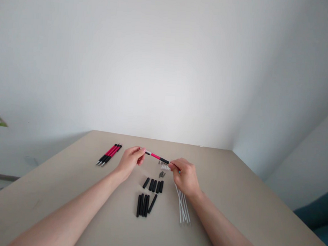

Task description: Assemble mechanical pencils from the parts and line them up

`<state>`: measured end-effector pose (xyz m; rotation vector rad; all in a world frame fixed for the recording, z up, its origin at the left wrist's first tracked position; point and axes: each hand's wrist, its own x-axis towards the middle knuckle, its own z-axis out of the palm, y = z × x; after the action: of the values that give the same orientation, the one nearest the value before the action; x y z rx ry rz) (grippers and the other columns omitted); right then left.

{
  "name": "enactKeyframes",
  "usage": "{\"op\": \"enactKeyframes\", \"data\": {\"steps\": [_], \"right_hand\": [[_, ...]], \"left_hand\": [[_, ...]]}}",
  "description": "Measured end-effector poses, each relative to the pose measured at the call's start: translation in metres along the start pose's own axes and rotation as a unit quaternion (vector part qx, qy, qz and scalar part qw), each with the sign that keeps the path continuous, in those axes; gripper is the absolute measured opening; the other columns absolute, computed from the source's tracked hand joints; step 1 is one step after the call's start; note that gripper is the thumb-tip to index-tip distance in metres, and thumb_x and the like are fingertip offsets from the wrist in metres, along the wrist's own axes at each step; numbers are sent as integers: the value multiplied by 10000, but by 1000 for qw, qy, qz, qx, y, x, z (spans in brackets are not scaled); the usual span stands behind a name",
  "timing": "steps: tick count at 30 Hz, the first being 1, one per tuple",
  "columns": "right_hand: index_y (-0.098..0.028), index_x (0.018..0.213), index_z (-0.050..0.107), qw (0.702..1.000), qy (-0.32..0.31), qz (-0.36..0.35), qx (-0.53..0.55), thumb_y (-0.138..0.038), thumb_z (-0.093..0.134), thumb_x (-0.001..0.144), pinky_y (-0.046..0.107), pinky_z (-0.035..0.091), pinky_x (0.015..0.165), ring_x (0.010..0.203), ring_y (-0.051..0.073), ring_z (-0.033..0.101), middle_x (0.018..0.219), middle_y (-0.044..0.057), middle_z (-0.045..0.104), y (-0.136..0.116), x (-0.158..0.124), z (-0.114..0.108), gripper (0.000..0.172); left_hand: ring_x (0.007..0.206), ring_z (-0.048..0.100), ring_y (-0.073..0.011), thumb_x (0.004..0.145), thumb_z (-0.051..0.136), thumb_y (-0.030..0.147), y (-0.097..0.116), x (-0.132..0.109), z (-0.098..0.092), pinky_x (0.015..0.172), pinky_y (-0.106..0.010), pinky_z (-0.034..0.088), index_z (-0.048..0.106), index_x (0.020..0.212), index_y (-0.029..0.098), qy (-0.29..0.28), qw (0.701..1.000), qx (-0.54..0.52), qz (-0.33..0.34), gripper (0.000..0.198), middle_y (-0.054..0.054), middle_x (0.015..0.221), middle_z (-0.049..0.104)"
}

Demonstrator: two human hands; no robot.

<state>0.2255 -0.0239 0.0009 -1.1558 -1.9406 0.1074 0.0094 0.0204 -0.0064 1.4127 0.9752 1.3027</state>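
A pink and black pen [155, 156] is held level above the table between my two hands. My left hand [132, 159] pinches its left end, near a white band and a dark clip part. The fingers of my right hand [185, 173] are closed around the black grip end and hide the tip. Below the pen lie small metal tips [162, 174] and a row of small white pieces [165, 168]. Nearer to me are several short black tubes [154, 185] and several longer black tubes [143, 205]. White refills [184, 208] lie partly under my right hand.
Three pink and black pens [109, 155] lie side by side on the left of the beige table [219, 180]. The table's far edge meets a white wall [168, 62]. Dark teal fabric [320, 213] shows at the right edge.
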Motion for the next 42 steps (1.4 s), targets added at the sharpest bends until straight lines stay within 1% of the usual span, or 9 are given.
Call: {"op": "enactKeyframes", "data": {"steps": [8, 11, 15, 20, 25, 31, 35, 39, 42], "right_hand": [[-175, 542, 570, 995, -44, 75, 46, -135, 460, 816, 217, 357, 533, 525, 119, 530, 529, -4, 582, -4, 0, 2, 298], [-177, 603, 612, 999, -21, 31, 20, -147, 483, 822, 235, 378, 590, 593, 139, 555, 595, 18, 623, -3, -1, 2, 256], [-175, 699, 656, 1000, 0, 1, -5, -181, 508, 839, 254, 390, 629, 653, 162, 571, 674, 51, 652, 1, 0, 2, 204], [-172, 668, 636, 1000, -12, -3, -2, -153, 490, 836, 247, 374, 607, 620, 150, 552, 644, 45, 630, 1, 0, 1, 224], [-175, 562, 573, 996, -56, 60, 38, -120, 465, 813, 213, 335, 522, 516, 114, 513, 534, -7, 577, -4, 0, 0, 279], [-181, 627, 583, 998, -67, -1, -9, -168, 506, 813, 225, 313, 556, 571, 127, 515, 611, 6, 600, -9, -1, 1, 202], [-178, 574, 534, 994, -107, -10, 18, -177, 477, 831, 221, 289, 535, 555, 118, 487, 567, -2, 547, -13, -2, 1, 263], [-170, 539, 527, 985, -124, 58, 107, -173, 458, 821, 214, 288, 511, 506, 103, 451, 508, -21, 501, -16, -2, 0, 290], [-163, 507, 526, 964, -140, 122, 189, -207, 464, 816, 220, 272, 480, 464, 98, 402, 467, -25, 468, -17, -2, 1, 318]], "left_hand": [[551, 540, -109, 747, 665, 394, 4, 0, 1, 547, -232, 420, 542, 745, 141, -24, 994, -97, 39, 281, -1, 617, 585], [524, 575, -128, 744, 652, 454, 6, -2, 3, 479, -230, 419, 527, 736, 139, -19, 990, -138, -23, 340, -25, 640, 614], [395, 520, -101, 725, 666, 464, 6, -2, 3, 383, -197, 361, 532, 712, 127, -9, 988, -124, -94, 363, 7, 530, 566], [495, 584, -118, 706, 705, 346, 6, -2, 3, 495, -221, 448, 568, 745, 119, -28, 993, -106, -33, 268, -11, 578, 611], [568, 635, -146, 727, 695, 335, 8, -3, 5, 586, -263, 504, 531, 814, 145, 3, 996, -82, 43, 266, 5, 622, 624], [667, 667, -177, 684, 741, 287, 11, -4, 10, 626, -325, 554, 436, 957, 196, 44, 985, -160, 42, 420, 25, 709, 632], [717, 684, -201, 704, 729, 280, 17, -7, 12, 661, -338, 554, 420, 1003, 203, 43, 983, -169, 56, 438, 18, 716, 642], [746, 689, -217, 708, 729, 277, 21, -9, 12, 709, -380, 552, 417, 1015, 204, 21, 978, -200, 51, 443, 7, 761, 656], [760, 686, -222, 695, 740, 267, 23, -8, 11, 726, -398, 551, 427, 1001, 195, 5, 974, -221, 51, 444, -2, 778, 659]]}}
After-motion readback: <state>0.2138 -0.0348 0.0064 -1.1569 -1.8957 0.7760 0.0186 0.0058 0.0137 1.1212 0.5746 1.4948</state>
